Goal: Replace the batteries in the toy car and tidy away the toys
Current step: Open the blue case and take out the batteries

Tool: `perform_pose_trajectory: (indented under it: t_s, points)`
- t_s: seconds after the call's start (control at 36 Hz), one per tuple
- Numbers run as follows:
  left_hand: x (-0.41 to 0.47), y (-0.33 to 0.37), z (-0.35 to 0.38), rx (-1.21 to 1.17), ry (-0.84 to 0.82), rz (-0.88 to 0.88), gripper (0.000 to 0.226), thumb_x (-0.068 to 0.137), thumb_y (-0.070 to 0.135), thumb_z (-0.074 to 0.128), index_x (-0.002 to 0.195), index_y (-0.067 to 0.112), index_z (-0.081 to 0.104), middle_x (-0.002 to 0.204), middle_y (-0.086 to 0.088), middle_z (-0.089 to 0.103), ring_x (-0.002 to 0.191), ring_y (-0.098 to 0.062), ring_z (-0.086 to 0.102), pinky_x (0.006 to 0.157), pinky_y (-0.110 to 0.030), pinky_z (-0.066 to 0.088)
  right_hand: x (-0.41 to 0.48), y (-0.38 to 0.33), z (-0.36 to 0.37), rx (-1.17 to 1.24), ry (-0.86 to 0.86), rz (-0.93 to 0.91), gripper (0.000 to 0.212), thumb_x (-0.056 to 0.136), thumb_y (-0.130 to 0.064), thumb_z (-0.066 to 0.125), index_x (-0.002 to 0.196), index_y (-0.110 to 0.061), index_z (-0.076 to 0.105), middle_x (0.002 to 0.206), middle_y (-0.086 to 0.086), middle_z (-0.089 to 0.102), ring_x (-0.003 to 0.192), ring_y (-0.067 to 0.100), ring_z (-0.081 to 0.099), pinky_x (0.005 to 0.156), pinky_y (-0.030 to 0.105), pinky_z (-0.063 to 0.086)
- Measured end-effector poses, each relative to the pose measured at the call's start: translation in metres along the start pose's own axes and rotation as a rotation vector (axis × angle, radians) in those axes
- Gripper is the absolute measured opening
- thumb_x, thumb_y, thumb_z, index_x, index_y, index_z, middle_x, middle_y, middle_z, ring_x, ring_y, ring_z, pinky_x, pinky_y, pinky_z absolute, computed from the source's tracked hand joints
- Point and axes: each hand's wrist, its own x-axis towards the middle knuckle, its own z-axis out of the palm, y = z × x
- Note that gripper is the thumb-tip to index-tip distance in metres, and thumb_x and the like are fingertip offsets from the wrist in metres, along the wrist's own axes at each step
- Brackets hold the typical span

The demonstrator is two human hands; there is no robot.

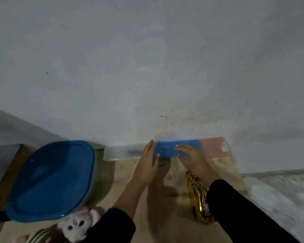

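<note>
Sleeves [244, 211] reach past the gold car [198, 197], which lies untouched under the right forearm, probably waiting for its batteries. Beyond the car, against the wall [147, 67], both hands work a clear case [167, 149]: left hand [147, 167] flat and straight-fingered at its side to steady it, right hand [193, 160] spread loosely on top, likely to open it. Left of the car stands a blue-lidded tub [54, 179], with a plush [74, 225] nearer.
</note>
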Motion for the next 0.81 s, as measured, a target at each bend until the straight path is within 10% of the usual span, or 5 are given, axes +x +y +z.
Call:
perform_pose_trajectory:
  t_s: [0.72, 0.81]
  points:
    - [0.042, -0.038, 0.025, 0.196, 0.054, 0.249, 0.048, 0.085, 0.010, 0.065, 0.132, 0.007, 0.053, 0.140, -0.010, 0.049, 0.129, -0.023, 0.045, 0.111, -0.026, 0.027, 0.038, 0.047, 0.005, -0.169, 0.029, -0.303, 0.054, 0.065, -0.005, 0.081, 0.116, -0.002, 0.063, 0.123, 0.013, 0.062, 0.117, 0.023, 0.054, 0.109, 0.010, 0.022]
    - [0.042, -0.039, 0.025, 0.204, 0.050, 0.246, 0.047, 0.088, 0.011, 0.063, 0.133, 0.008, 0.052, 0.142, -0.009, 0.047, 0.131, -0.021, 0.042, 0.112, -0.023, 0.024, 0.036, 0.050, 0.005, -0.239, 0.053, -0.367, 0.055, 0.065, -0.009, 0.083, 0.116, -0.002, 0.064, 0.122, 0.013, 0.063, 0.115, 0.026, 0.058, 0.105, 0.029, 0.039]
